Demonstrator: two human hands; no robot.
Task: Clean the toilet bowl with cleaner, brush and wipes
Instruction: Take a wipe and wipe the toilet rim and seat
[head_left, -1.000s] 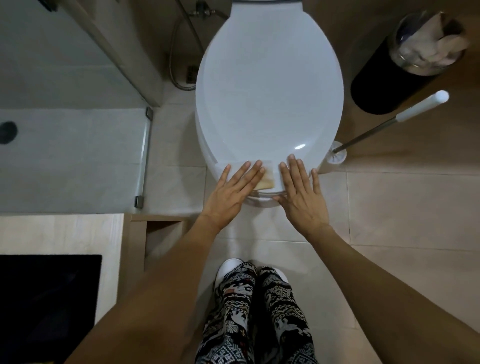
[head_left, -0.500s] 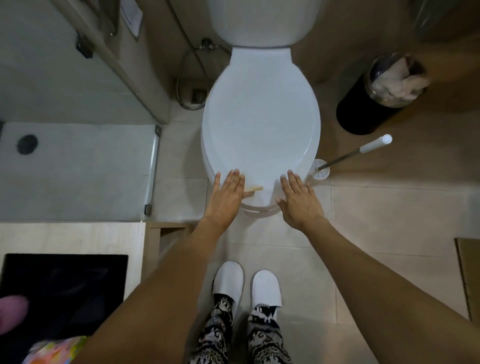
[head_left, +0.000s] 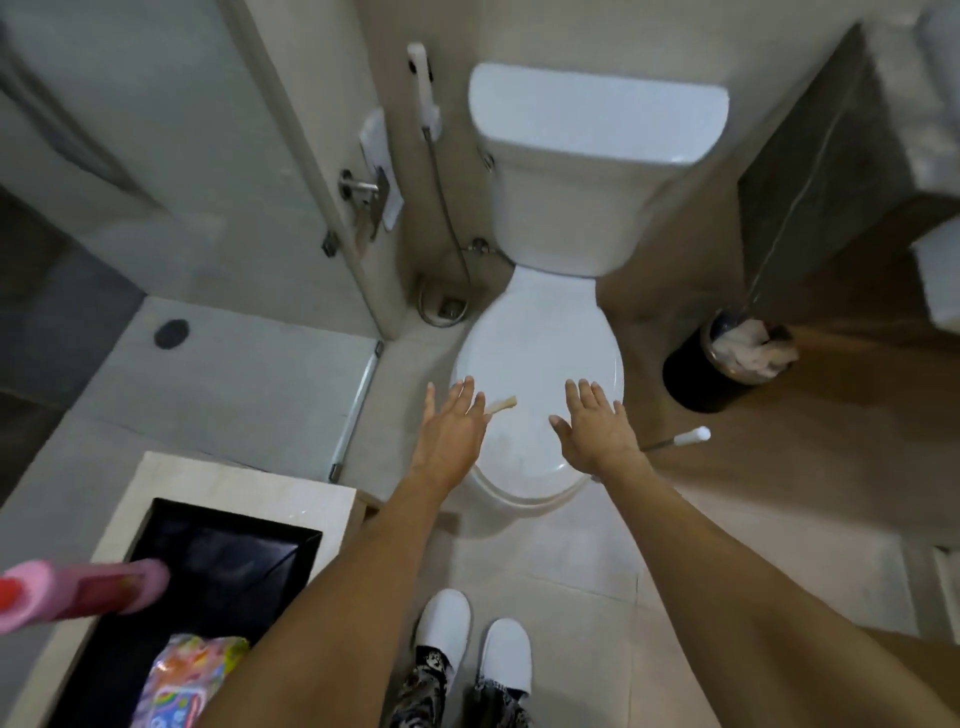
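Note:
The white toilet stands ahead with its lid (head_left: 535, 358) down and its tank (head_left: 592, 156) behind. My left hand (head_left: 449, 434) hovers over the lid's front left, fingers stretched out, with a small tan wipe (head_left: 503, 404) pinched between them and sticking out to the right. Over the front right of the lid my right hand (head_left: 597, 431) is flat and holds nothing. The toilet brush's white-tipped handle (head_left: 687, 436) leans out just right of the bowl. A pink cleaner bottle (head_left: 78, 592) and a colourful pack of wipes (head_left: 187, 675) lie at the lower left.
A counter with a black basin (head_left: 218, 561) is at my left. A black bin (head_left: 722, 369) holding crumpled paper stands right of the toilet. A bidet sprayer (head_left: 425, 83) hangs on the wall, and the shower's glass edge (head_left: 358, 400) runs on the left. My white slippers (head_left: 467, 644) stand on the tiles.
The view has pulled up and back, so the tank and counter now show. Both hands have lifted off the lid's front edge; the tan wipe came along with the left hand.

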